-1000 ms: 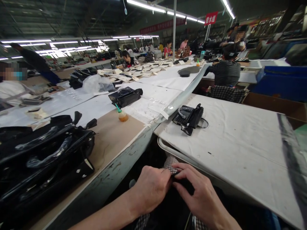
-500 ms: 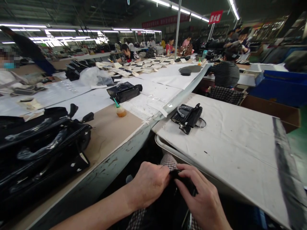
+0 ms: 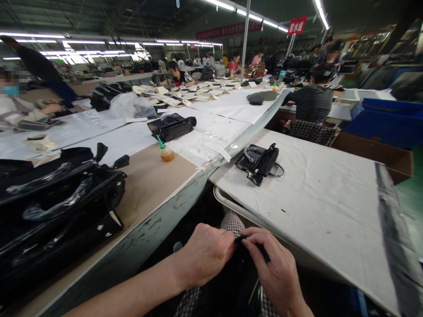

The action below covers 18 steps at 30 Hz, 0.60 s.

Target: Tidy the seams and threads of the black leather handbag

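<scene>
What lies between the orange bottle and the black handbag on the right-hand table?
Head view: only white paper, a clear plastic strip and the tables' seam separate bottle from handbag.

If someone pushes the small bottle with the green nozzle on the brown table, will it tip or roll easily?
Probably light: the small bottle looks little beside the black handbag. Its squat body, with amber liquid low, likely resists tipping on the brown table. If knocked over, its round body would likely roll.
</scene>
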Motion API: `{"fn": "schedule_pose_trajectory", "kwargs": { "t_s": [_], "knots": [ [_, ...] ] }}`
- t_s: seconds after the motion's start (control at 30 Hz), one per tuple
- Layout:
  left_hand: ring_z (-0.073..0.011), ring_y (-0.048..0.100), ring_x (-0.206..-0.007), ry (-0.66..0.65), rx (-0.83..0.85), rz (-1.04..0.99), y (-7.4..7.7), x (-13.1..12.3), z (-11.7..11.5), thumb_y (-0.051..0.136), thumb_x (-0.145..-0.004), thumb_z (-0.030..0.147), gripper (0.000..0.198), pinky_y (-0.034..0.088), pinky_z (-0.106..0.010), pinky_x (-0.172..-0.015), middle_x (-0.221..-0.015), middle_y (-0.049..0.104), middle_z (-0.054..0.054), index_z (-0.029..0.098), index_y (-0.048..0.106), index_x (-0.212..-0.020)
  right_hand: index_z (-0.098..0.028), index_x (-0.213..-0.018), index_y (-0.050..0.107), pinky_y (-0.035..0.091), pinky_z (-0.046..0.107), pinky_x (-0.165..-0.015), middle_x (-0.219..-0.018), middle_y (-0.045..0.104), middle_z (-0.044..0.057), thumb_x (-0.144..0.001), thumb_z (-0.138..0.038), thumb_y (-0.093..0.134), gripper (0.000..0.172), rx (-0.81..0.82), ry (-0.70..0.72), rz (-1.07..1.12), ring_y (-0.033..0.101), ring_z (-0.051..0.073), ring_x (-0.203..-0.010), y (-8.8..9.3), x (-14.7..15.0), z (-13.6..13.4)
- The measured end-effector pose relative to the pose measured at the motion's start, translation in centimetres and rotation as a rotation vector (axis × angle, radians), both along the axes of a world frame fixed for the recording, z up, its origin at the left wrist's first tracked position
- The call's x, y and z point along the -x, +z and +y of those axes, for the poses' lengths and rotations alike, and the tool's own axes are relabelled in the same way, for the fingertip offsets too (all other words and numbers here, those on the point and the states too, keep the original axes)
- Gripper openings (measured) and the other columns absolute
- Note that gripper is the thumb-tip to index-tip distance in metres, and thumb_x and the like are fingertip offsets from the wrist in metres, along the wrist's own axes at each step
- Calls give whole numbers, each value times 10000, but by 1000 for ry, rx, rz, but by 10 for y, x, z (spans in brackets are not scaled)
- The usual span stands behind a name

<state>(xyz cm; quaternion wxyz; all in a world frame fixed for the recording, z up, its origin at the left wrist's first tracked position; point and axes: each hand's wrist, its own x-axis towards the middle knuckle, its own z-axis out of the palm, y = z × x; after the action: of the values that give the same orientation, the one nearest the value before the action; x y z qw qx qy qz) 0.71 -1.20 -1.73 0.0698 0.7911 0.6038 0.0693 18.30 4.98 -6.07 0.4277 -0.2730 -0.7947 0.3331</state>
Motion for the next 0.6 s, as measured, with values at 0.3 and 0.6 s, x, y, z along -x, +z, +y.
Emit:
{"fn": "schedule_pose_trajectory", "kwargs": {
  "t_s": [0.3, 0.6],
  "knots": [
    [-172, 593, -551, -31, -17, 17, -2, -3, -4, 472, -956, 204, 206, 327, -284, -498, -667, 639, 16, 185, 544, -764, -216, -824, 558, 486, 226, -750, -899, 660, 15, -940, -124, 511, 155, 25, -18, 13, 643, 140, -812, -2, 4, -3],
    [-176, 643, -845, 140, -16, -306, 10, -9, -1, 669, -874, 242, 180, 486, -248, -715, -956, 672, -11, 189, 608, -1035, -244, -908, 452, 523, 317, -751, -895, 678, 21, -887, -280, 620, 173, 327, -86, 38, 667, 196, -826, 2, 0, -9]
  ]
}}
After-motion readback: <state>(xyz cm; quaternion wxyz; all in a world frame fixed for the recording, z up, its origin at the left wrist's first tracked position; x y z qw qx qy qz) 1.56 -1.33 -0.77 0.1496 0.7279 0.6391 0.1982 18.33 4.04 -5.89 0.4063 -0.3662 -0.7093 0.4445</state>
